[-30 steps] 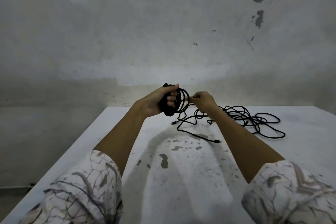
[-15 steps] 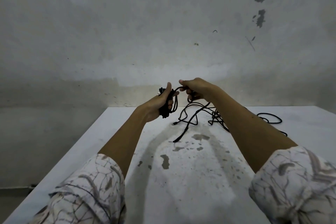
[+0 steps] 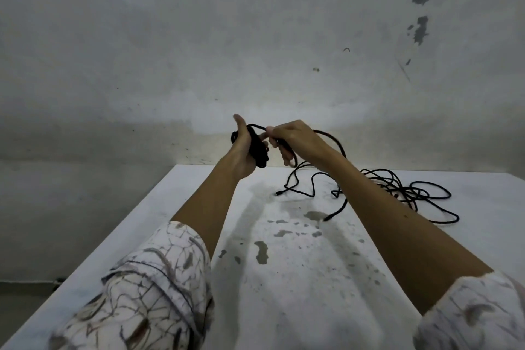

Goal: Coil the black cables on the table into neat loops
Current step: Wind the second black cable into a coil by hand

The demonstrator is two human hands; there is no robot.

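Observation:
My left hand (image 3: 243, 150) is raised above the table's far edge and grips a tight bundle of coiled black cable (image 3: 259, 152), thumb pointing up. My right hand (image 3: 292, 140) is close beside it, pinching a strand of the same cable that arcs over my wrist and drops to the table. Loose cable (image 3: 312, 193) trails below the hands, with a plug end (image 3: 278, 193) lying on the surface. A tangled heap of black cable (image 3: 409, 193) lies on the white table (image 3: 284, 278) to the right, partly hidden behind my right forearm.
The white table top is stained with grey patches (image 3: 261, 251) near its middle. A bare grey wall (image 3: 255, 37) stands right behind the table's far edge. The table's left edge runs diagonally, with floor (image 3: 71, 221) beyond it.
Both hands have risen. My right hand swung up and over to the bundle, carrying a new loop of cable, and the loose cable on the table was dragged toward the hands.

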